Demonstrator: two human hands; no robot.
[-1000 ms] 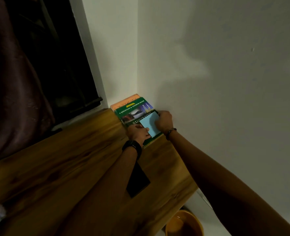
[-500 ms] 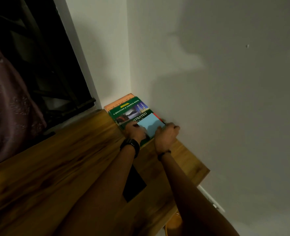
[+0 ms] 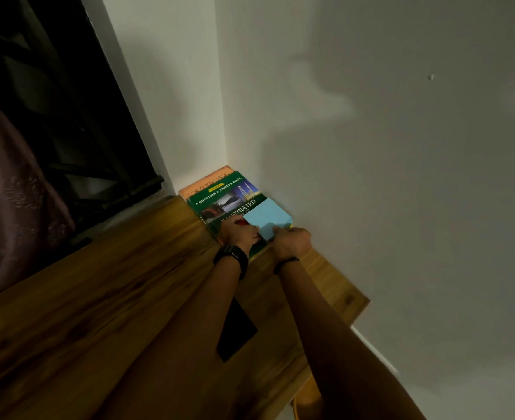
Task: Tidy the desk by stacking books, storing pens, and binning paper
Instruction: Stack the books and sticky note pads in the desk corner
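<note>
A stack of books lies in the far corner of the wooden desk [image 3: 98,304], against the walls. An orange book [image 3: 203,184] is at the bottom and a green illustrated book [image 3: 222,197] lies on it. A small light-blue pad [image 3: 268,216] rests on the green cover. My left hand [image 3: 240,234], with a black watch on the wrist, lies on the near edge of the stack beside the pad. My right hand [image 3: 291,242] touches the pad's near right corner with its fingers. Whether either hand grips the pad is unclear.
A flat black object [image 3: 235,331] lies on the desk between my forearms. An orange bin [image 3: 306,401] stands on the floor below the desk's right edge. A dark window [image 3: 53,101] and a curtain [image 3: 11,207] fill the left side.
My right hand has slid from the pad's far right side to its near right corner. The pad sits a little farther right on the cover. The camera view shifted.
</note>
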